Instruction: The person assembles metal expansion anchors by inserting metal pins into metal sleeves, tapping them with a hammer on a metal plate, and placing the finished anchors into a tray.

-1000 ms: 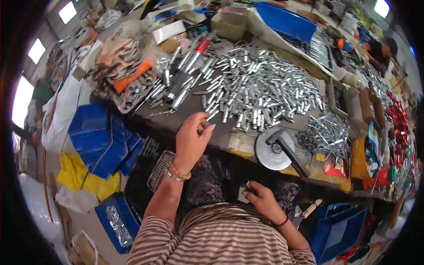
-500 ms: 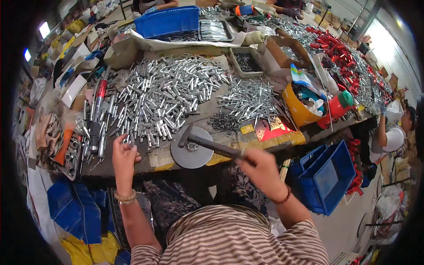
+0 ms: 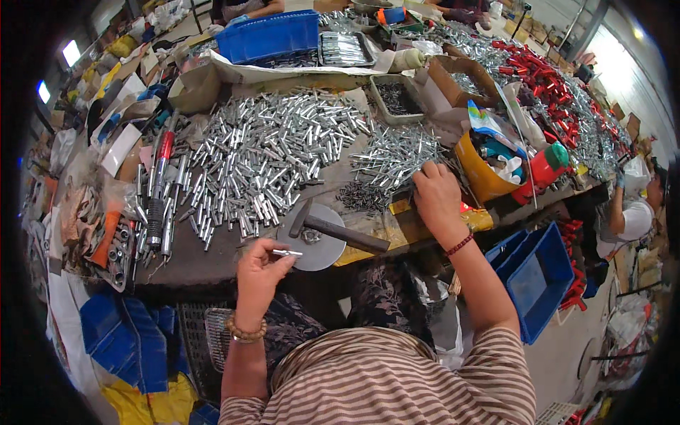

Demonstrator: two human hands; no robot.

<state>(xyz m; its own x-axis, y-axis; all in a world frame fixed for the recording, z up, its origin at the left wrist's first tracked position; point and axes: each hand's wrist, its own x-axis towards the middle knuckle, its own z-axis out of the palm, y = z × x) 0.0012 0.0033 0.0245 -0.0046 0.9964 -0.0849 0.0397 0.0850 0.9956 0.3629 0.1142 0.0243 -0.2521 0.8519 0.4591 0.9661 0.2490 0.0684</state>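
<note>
My left hand [image 3: 262, 274] pinches a small silver metal tube [image 3: 287, 253] between thumb and fingertips, just left of a round grey metal disc [image 3: 327, 259]. On that disc lies a hammer [image 3: 338, 231], its head on the plate and its handle pointing right toward the table edge; neither hand touches it. My right hand [image 3: 437, 197] is at the right edge of a pile of thin silver rods [image 3: 397, 157], fingers curled downward. What its fingertips hold, if anything, is hidden. A large heap of short silver tubes [image 3: 276, 149] spreads beyond the disc.
Small dark pins [image 3: 363, 197] lie beside the rods. At right stand a yellow container [image 3: 482, 170] and a red bottle with a green cap [image 3: 549, 164]. Long shock-absorber-like rods [image 3: 157, 205] lie at left. Blue crates [image 3: 535, 283] sit below the table's right side. Other people work nearby.
My right hand has let go of the hammer, which now rests on the disc, and moved up to the rods. My left hand has come right and nearer, now with a tube in its fingers.
</note>
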